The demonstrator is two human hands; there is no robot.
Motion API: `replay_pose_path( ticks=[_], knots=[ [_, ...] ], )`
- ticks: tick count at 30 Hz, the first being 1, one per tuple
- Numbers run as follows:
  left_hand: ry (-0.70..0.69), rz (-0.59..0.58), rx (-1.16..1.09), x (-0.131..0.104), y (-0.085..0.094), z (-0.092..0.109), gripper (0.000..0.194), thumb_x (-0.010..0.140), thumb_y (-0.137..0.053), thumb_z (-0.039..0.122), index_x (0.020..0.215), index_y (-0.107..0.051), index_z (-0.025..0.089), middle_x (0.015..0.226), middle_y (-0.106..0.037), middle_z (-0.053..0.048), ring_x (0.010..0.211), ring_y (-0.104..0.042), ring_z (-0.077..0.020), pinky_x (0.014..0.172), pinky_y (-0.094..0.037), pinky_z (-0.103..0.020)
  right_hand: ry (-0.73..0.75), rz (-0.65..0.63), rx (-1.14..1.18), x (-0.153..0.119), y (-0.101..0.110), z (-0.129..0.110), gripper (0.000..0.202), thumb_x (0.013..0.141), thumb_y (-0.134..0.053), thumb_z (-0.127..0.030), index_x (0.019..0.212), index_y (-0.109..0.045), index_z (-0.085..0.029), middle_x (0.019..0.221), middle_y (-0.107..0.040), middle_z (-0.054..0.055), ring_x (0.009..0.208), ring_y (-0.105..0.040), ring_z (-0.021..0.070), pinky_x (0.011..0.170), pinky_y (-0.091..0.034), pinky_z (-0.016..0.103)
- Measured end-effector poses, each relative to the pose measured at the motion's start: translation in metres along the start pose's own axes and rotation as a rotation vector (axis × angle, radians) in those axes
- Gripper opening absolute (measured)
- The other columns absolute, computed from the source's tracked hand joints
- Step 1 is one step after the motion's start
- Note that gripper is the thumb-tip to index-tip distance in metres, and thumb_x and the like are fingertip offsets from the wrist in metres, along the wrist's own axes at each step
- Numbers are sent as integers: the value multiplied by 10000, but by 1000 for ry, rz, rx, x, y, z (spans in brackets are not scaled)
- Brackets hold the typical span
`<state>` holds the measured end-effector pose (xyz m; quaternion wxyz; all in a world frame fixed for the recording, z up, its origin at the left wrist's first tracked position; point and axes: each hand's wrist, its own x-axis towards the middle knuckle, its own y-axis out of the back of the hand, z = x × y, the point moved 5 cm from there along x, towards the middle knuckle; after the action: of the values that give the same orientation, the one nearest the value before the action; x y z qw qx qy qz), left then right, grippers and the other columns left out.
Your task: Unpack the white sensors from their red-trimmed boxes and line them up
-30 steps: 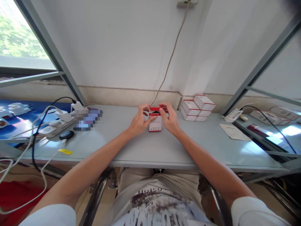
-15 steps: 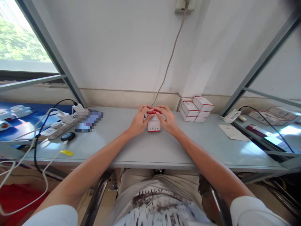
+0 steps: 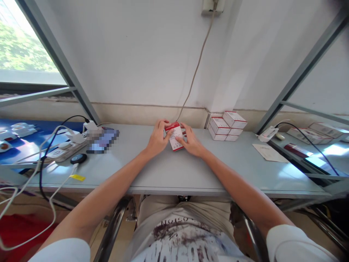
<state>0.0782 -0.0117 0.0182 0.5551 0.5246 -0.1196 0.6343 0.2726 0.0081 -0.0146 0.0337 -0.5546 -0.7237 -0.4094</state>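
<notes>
Between my hands, over the middle of the grey table (image 3: pixel 174 174), is a small white and red cardboard box (image 3: pixel 177 140), tilted with its top leaning left. My left hand (image 3: pixel 158 138) grips its upper left side, thumb on the printed face. From the right, my right hand (image 3: pixel 193 141) holds it with the thumb across the front and the fingers behind the edge. Part of the box's right side is hidden by that hand.
Several similar boxes (image 3: pixel 227 126) are stacked at the back right by the wall. Farther right lies a paper sheet (image 3: pixel 269 153). On the left are a phone (image 3: pixel 103 140), a power strip (image 3: pixel 67 149), a round black device (image 3: pixel 79 158) and loose cables.
The box has turned from upright to tilted, its top swinging left. My right hand has shifted lower along its side, and my left hand has moved slightly left.
</notes>
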Motion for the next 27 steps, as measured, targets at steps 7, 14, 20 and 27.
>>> replay_pose_path(
  ticks=[7, 14, 20, 27],
  knots=[
    [-45, 76, 38, 4, 7, 1, 139, 1052, -595, 333, 1046, -493, 239, 1341, -597, -135, 1247, -615, -265, 1028, -558, -484, -25, -19, -66, 1, 1, 7, 761, 1042, -576, -622, 1679, -313, -299, 1540, -507, 181, 1307, -601, 316, 1078, -554, 568],
    [-92, 58, 45, 2, 6, 8, 157, 1056, -609, 346, 1090, -501, 237, 1376, -595, -135, 1296, -612, -268, 1040, -554, -467, 42, -52, -38, -1, 0, -7, 696, 1025, -635, -551, 1630, -398, -301, 1542, -541, 159, 1409, -543, 310, 1075, -566, 521],
    [-113, 70, 59, 3, 8, 8, 158, 1045, -616, 341, 1073, -503, 235, 1357, -597, -139, 1268, -622, -283, 1043, -545, -480, 89, -64, -61, -1, 0, -14, 749, 974, -727, -545, 1619, -425, -311, 1533, -581, 140, 1417, -547, 319, 1156, -505, 555],
    [-112, 125, 141, 4, 11, 5, 155, 1038, -626, 328, 1013, -497, 247, 1304, -619, -128, 1227, -623, -283, 1055, -538, -489, 76, -78, -42, -1, 0, -9, 799, 955, -746, -564, 1634, -403, -318, 1547, -561, 147, 1389, -571, 317, 1122, -534, 551]
  ],
)
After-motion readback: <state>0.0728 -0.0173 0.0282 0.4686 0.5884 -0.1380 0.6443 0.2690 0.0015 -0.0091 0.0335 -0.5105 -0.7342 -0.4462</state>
